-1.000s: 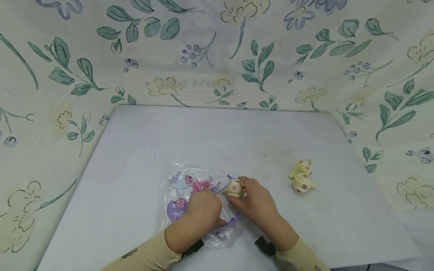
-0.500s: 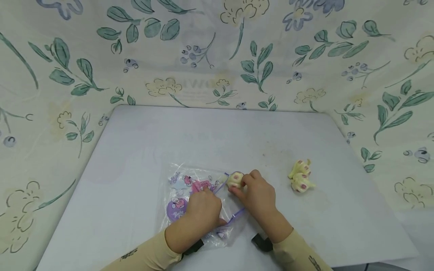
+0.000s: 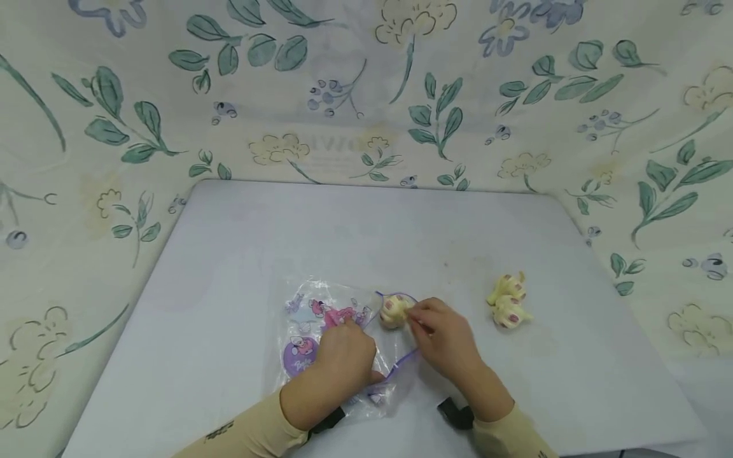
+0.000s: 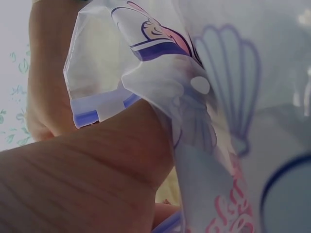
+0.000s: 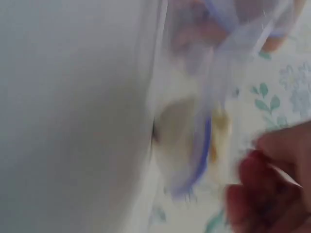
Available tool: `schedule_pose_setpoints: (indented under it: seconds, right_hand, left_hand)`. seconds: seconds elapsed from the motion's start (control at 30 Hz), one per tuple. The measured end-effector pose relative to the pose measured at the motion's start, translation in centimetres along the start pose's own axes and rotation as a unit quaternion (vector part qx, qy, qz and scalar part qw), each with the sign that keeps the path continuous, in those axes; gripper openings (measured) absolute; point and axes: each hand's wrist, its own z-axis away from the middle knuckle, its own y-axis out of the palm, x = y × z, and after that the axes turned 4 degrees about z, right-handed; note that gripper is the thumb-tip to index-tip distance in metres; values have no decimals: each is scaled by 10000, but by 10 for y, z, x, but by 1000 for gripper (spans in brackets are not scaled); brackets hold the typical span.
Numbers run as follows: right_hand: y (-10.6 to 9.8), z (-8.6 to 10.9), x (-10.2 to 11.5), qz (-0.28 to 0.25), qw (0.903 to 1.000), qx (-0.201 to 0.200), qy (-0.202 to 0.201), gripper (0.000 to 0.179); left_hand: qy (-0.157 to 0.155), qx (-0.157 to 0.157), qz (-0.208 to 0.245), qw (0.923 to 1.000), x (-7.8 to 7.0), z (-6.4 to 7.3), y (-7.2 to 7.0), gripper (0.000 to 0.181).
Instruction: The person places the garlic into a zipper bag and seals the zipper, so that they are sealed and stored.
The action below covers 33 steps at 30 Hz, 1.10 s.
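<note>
My left hand [image 3: 346,350] grips a clear zip bag [image 3: 326,292] with pink and purple cartoon prints, near its open mouth with a purple zip strip [image 4: 87,118]. Just inside that mouth sits a pale yellow garlic bulb [image 3: 392,312] with pinkish marks, its stem toward the right. Beside this stem is my right hand [image 3: 449,340], fingers bent. In the blurred right wrist view, a gap shows between its fingertips [image 5: 257,160] and the bulb [image 5: 177,138], which lies behind the plastic. The left fingertips are partly hidden in the head view.
Two more garlic bulbs [image 3: 508,300] lie together on the white tabletop [image 3: 343,229], to the right of the hands. A floral cloth [image 3: 355,83] hangs behind and beside the table. Black wrist straps [image 3: 455,413] show below the hands.
The right hand has slid from around the bulb to its stem end and drawn slightly right. The bulb sits inside the bag mouth. The left hand has stayed on the bag.
</note>
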Motion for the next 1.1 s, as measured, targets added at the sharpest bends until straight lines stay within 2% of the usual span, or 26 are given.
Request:
schedule_pose_setpoints:
  seconds: [0.07,0.1,0.13,0.17,0.23,0.3,0.33,0.37,0.43,0.53,0.7,0.9,1.0,1.1]
  right_hand:
    - [-17,4,-17,284,9963,-798,153,17]
    - [-27,5,-27,436,9920,-1091,454,18]
    - [-38,7,-36,594,9866,-1197,932,21]
    - [-49,10,-45,812,9791,-1114,1497,27]
    - [-67,15,-62,1216,9541,-474,2696,46]
    - [-80,22,-78,1392,9218,415,3595,68]
    - [-84,25,-85,1411,9059,868,3897,78]
    - [-87,28,-92,1397,8944,1208,4074,85]
    - [-88,33,-103,1190,8836,1585,4242,91]
    - [-87,37,-112,853,8813,1723,4317,89]
    - [-83,37,-117,698,8897,1724,4169,80]
    - [-80,37,-119,517,8951,1870,4013,81]
    - [-80,38,-117,540,9019,1737,3917,80]
    - [-80,37,-113,485,9080,1369,3930,76]
  left_hand:
    - [-3,56,-4,10000,-2,-1,0,70]
    - [-16,101,-7,9999,-2,-2,0,70]
    - [-35,139,-9,9999,-3,-2,0,71]
    - [-58,183,-13,9998,-3,-3,0,71]
    - [-97,256,-40,9996,-4,-4,0,72]
    - [-126,310,-48,9994,-4,-4,1,72]
    - [-143,311,-46,9994,-4,-4,1,73]
    - [-157,305,-45,9994,-4,-4,1,73]
    - [-177,305,-31,9994,-4,-4,2,74]
    - [-202,335,14,9992,-3,-4,2,74]
    - [-198,445,87,9988,-2,-5,2,73]
    - [-134,386,74,9991,-1,-5,2,69]
    - [-136,336,78,9993,-1,-5,2,69]
    - [-133,334,85,9993,0,-4,2,69]
